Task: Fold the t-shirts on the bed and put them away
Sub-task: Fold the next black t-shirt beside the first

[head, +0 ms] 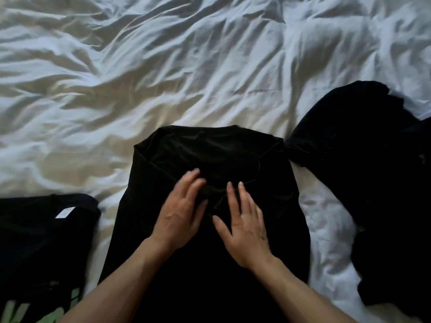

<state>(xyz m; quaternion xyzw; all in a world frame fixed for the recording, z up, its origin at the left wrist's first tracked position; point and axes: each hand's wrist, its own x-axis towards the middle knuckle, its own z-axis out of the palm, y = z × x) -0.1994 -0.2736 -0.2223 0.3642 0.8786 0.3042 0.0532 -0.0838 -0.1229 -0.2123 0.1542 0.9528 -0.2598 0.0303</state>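
Note:
A black t-shirt (210, 150) lies flat in front of me on the white bed (163, 78), its sides folded inward over the middle. My left hand (182, 210) rests palm down on the shirt's centre, fingers spread. Just to its right, my right hand (245, 224) also lies flat on the cloth with fingers apart. Neither hand grips anything. A second black t-shirt (39, 241) with a white label and green print lies at the lower left. A crumpled black garment (373, 171) sits at the right.
The rumpled white duvet covers the whole far and left part of the view. A strip of bare sheet (326, 229) separates the middle shirt from the dark pile on the right.

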